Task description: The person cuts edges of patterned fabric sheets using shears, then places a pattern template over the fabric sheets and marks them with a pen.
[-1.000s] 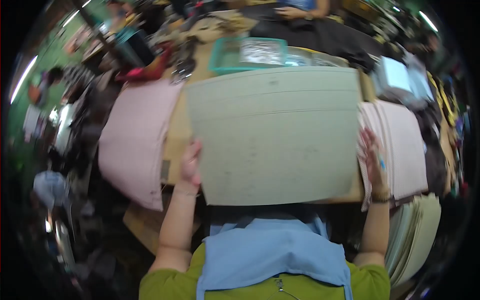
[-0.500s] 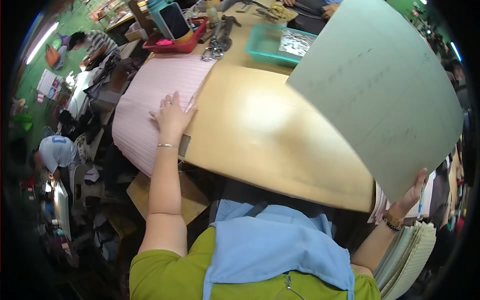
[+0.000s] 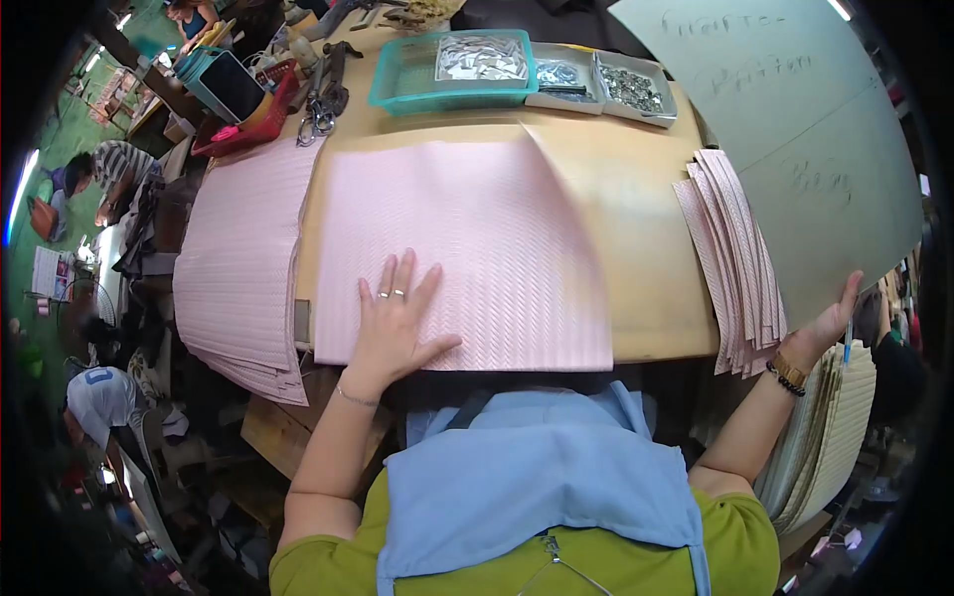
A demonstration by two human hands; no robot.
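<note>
Left: one pink stack (image 3: 238, 268), sheets too tight to count; one red basket (image 3: 227, 145) beyond it. Left hand (image 3: 396, 323) flat, fingers spread wide, two rings, pressing one pink sheet (image 3: 507, 268) on the table (image 3: 656, 268), mid-front; sheet's right side blurred. Behind: one teal tray (image 3: 397, 87), two small boxes (image 3: 641, 115) of metal pieces. Right: second pink stack (image 3: 735, 258), fanned. Far right: one grey-green board (image 3: 805, 139), tilted, gripped at its lower edge by right hand (image 3: 820, 323). Half a second earlier: left hand on left stack, table front bare; board likewise in right hand.
</note>
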